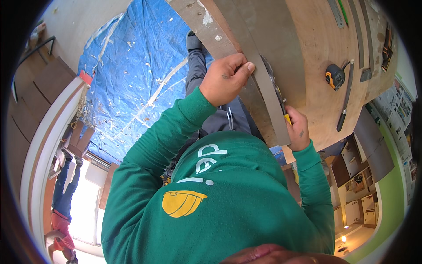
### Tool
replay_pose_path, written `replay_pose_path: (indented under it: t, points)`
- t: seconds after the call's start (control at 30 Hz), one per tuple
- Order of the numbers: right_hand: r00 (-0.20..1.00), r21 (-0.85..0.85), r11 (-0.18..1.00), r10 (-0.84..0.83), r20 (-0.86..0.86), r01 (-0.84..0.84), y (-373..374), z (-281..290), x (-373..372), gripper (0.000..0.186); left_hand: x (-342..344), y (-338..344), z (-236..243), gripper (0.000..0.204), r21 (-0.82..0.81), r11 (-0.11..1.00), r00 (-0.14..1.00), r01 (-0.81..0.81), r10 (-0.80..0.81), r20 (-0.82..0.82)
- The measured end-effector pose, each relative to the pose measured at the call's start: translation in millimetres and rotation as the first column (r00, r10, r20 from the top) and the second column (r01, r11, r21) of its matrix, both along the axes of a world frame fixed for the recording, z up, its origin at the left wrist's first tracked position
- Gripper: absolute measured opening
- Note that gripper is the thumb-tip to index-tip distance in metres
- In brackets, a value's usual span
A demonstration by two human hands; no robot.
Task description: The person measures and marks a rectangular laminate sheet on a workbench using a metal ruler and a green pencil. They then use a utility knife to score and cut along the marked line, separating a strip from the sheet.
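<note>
My left hand (225, 78) is closed on the edge of a long grey-brown strip (272, 105), thumb on top. My right hand (297, 127) grips a yellow-and-black hand tool (286, 118) beside the strip's right edge, near its lower end. Part of a dark shape along that edge is hard to make out. The strip lies over a wider board (290, 53) with white flecks on its left part. On the plywood worktop (325, 105) to the right lie a tape measure (335, 77), a dark bar (345, 97) and thin metal rulers (359, 35).
A blue tarp (123, 66) with debris covers the floor around my leg (195, 70). At far left another person in a red top (61, 224) stands near a bright opening. Cabinets (356, 185) and newspaper sheeting (393, 119) are at the right.
</note>
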State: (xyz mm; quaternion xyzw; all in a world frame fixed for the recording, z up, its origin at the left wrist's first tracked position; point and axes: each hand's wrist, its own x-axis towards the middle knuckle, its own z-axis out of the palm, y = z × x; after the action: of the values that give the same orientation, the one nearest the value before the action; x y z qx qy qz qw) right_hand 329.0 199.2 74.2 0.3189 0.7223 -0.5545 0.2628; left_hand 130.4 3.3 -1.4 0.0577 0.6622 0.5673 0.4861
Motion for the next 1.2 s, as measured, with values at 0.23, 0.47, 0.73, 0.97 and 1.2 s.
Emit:
replay_pose_path:
  t: [0.23,0.47,0.73,0.97,1.2]
  points:
    - [0.999,0.059,0.998,0.001,0.054,-0.004,0,10,17,0.023,-1,7,15,0.028,-0.073,0.992,0.989,-0.1,0.107,0.097]
    - [0.999,0.018,1.0,0.021,0.033,-0.022,-2,5,20,0.027,8,3,-1,0.029,-0.079,0.995,0.993,-0.055,0.047,-0.104]
    - [1.0,-0.012,1.0,0.004,-0.004,-0.004,-3,0,14,0.032,5,4,1,0.027,-0.098,0.994,0.986,-0.041,0.025,-0.167]
    - [0.998,0.019,0.999,0.048,0.033,-0.049,6,-5,25,0.044,6,4,2,0.025,-0.096,0.993,0.987,-0.074,0.058,-0.151]
    - [0.997,-0.012,0.997,0.075,0.003,-0.075,6,-6,15,0.043,5,1,-1,0.027,-0.067,0.997,0.99,-0.033,0.023,-0.142]
